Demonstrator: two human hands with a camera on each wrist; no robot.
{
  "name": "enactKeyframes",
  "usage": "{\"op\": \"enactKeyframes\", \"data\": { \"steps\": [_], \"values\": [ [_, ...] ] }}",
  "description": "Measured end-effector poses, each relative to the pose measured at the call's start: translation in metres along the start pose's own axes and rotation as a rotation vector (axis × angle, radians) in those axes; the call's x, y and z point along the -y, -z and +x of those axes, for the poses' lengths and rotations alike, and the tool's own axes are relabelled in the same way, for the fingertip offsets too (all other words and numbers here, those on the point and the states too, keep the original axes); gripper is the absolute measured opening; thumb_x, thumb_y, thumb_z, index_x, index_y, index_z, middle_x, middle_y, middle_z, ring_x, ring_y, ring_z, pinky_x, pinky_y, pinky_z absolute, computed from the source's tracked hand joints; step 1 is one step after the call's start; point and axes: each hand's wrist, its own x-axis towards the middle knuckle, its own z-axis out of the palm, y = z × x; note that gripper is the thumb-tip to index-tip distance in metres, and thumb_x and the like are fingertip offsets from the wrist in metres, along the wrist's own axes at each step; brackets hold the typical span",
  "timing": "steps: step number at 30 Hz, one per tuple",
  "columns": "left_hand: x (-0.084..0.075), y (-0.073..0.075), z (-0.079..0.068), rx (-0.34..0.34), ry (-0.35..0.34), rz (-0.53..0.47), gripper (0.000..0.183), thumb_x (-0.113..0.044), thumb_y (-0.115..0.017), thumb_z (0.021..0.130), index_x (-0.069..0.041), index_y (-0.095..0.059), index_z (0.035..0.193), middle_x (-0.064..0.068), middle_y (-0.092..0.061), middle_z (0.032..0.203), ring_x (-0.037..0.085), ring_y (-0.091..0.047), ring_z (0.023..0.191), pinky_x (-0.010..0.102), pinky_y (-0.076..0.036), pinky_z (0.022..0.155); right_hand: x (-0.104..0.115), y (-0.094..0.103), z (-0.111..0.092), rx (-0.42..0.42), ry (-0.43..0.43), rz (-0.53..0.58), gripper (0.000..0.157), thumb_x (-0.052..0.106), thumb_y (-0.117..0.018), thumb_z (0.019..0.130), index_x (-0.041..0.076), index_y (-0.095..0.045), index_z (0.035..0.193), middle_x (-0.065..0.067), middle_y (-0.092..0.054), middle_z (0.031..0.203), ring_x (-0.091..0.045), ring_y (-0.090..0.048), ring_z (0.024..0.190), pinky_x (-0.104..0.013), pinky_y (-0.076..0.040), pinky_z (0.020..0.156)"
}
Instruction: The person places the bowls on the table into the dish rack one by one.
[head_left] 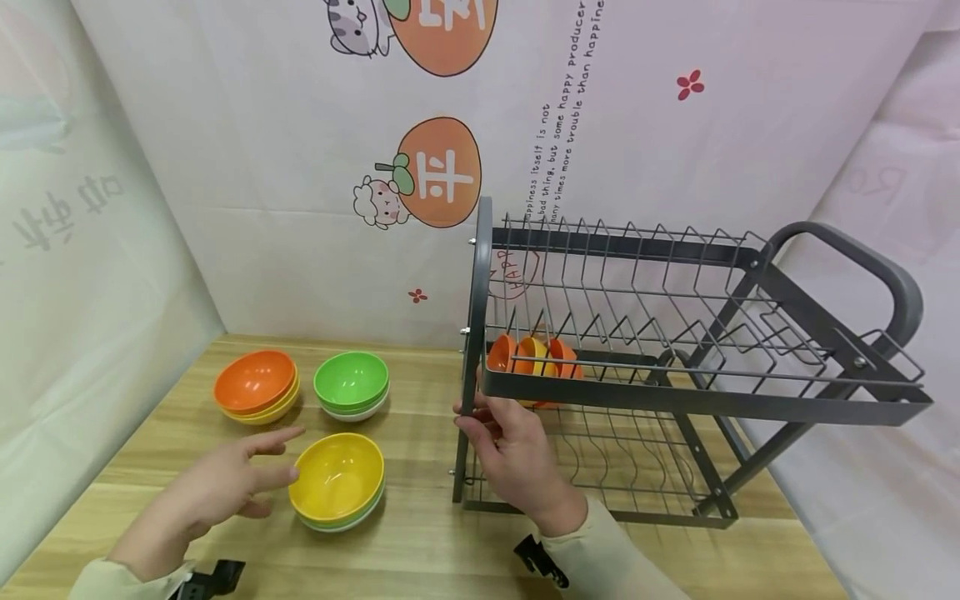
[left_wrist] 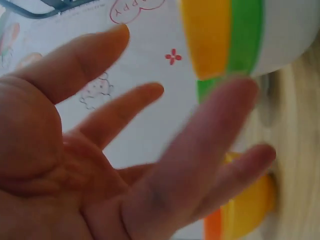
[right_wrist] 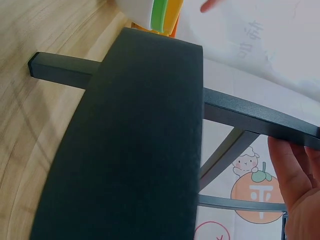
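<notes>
My left hand (head_left: 217, 487) hovers over the table with its fingers spread, holding nothing. Its fingertips are just left of a stack with a yellow bowl (head_left: 337, 479) on top and green and white bowls beneath. With my right hand (head_left: 521, 458) I grip the left upright of a dark grey two-tier dish rack (head_left: 471, 333); the right wrist view shows fingers (right_wrist: 290, 170) against a rack bar. Orange bowls (head_left: 501, 354) and a yellow bowl (head_left: 531, 354) stand on edge in the lower tier, partly hidden by the upper one.
Behind the left hand is a stack with an orange bowl (head_left: 255, 381) over yellow ones. Beside it, a green bowl (head_left: 351, 379) tops another stack with white at the bottom. A printed white sheet (head_left: 300, 167) hangs behind the wooden table (head_left: 420, 533).
</notes>
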Motion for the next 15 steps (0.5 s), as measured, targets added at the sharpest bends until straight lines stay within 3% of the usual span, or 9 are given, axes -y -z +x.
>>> {"op": "enactKeyframes", "data": {
  "steps": [4,9,15],
  "values": [
    [0.009,-0.002,0.006,0.034,0.0,-0.077,0.057,-0.023,-0.066,0.087,-0.006,-0.045,0.138,0.025,-0.03,0.143,0.038,-0.049,0.112,0.047,-0.055,0.071,-0.001,0.0,0.0,0.002,0.01,0.005,0.045,0.005,-0.064,0.088,0.011,-0.051,0.13,-0.003,-0.065,0.103,-0.008,-0.062,0.08,-0.019,-0.053,0.062],
    [0.014,-0.009,0.012,-0.005,0.0,-0.084,0.052,-0.021,-0.065,0.087,-0.003,-0.05,0.133,0.025,-0.036,0.139,0.034,-0.05,0.109,0.045,-0.056,0.067,0.002,0.002,0.001,0.007,0.022,0.007,0.048,0.004,-0.064,0.088,0.01,-0.048,0.133,-0.004,-0.065,0.103,-0.011,-0.062,0.079,-0.019,-0.053,0.062],
    [0.015,-0.017,0.016,-0.048,0.025,-0.062,0.05,-0.011,-0.065,0.085,-0.005,-0.052,0.133,0.027,-0.033,0.139,0.028,-0.055,0.091,0.043,-0.056,0.062,0.002,0.002,0.0,0.016,0.009,0.004,0.055,0.004,-0.063,0.088,0.009,-0.042,0.139,-0.004,-0.065,0.102,-0.011,-0.062,0.079,-0.02,-0.053,0.062]
  ]
}}
